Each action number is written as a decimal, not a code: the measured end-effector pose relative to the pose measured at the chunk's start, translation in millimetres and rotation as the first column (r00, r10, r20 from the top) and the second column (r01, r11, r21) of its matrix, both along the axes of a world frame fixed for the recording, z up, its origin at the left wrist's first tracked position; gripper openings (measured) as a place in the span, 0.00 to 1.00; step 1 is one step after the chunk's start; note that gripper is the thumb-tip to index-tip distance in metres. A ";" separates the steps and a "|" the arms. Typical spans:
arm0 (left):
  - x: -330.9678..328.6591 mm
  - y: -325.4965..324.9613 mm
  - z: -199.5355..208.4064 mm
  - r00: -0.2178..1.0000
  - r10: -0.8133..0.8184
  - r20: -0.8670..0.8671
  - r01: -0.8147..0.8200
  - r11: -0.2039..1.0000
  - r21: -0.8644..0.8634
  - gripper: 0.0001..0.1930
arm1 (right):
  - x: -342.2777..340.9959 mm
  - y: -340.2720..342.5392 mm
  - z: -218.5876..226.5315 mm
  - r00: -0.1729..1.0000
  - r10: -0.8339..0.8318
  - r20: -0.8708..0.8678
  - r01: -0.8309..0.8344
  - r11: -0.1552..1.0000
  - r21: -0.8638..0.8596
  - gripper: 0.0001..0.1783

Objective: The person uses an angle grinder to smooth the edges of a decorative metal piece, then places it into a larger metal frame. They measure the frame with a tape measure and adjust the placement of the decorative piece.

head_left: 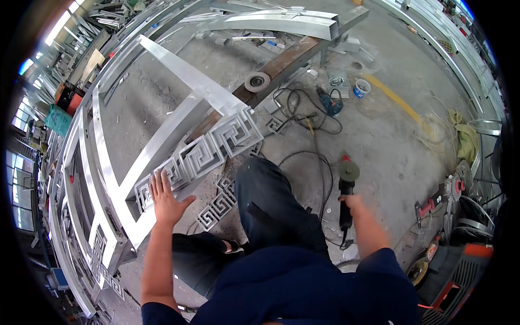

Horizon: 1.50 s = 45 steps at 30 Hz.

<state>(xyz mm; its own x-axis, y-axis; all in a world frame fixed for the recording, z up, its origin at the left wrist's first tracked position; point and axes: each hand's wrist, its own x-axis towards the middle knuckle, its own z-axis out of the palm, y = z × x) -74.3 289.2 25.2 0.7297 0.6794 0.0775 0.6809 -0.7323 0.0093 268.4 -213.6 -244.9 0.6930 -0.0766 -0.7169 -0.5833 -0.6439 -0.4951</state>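
My left hand (167, 201) lies flat with fingers stretched out on the near left end of a silver metal fretwork panel (201, 155) cut in a square spiral pattern. The panel sits along the edge of a large pale metal frame (176, 69). Off to my right side, my right hand (353, 202) is wrapped round the black body of an angle grinder (345, 212). Its round greenish disc (349, 171) points away from me, apart from the panel. A second fretwork piece (218, 202) lies lower, beside my knee.
A rusty steel beam (288, 60) runs behind the panel, with a round abrasive disc (257, 82) on it. On the floor are a drill (329, 102), a white bucket (361, 88), a box of screws (339, 81) and looping black cables (319, 154). A red-grey machine (460, 281) stands at lower right.
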 end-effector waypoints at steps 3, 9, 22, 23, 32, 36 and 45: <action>9.2 21.9 -7.6 0.985 0.003 -0.172 -0.008 1.000 -0.030 0.56 | -14.9 -20.8 -91.0 0.958 -0.233 -0.166 0.240 0.970 0.026 0.20; 4.8 29.8 -33.6 0.991 -0.017 -0.131 0.015 1.000 -0.016 0.52 | -11.1 -19.8 -145.7 0.876 -0.463 -0.139 0.467 0.884 0.000 0.15; 3.9 32.4 -38.1 0.982 -0.165 -0.092 0.172 0.982 0.073 0.53 | 6.3 -34.7 -226.6 0.868 -0.494 -0.041 0.495 0.869 0.020 0.34; 6.2 35.4 -37.3 0.980 -0.175 -0.094 0.182 0.981 0.069 0.53 | 3.7 -43.3 -237.2 0.880 -0.471 -0.057 0.470 0.882 -0.032 0.36; 2.9 35.7 -41.5 0.984 -0.163 -0.065 0.169 0.982 0.090 0.53 | -17.5 -21.6 -196.3 0.854 -0.180 -0.487 0.118 0.981 -0.156 0.38; 4.4 37.3 -42.8 0.988 -0.130 -0.080 0.136 0.988 0.079 0.51 | -17.3 25.1 -161.1 0.660 0.044 -0.750 -0.335 0.911 -0.241 0.33; 10.0 41.1 -34.8 0.988 -0.143 -0.063 0.145 0.989 0.039 0.49 | 53.4 266.0 -184.3 0.800 0.576 -0.165 -0.512 0.800 0.311 0.30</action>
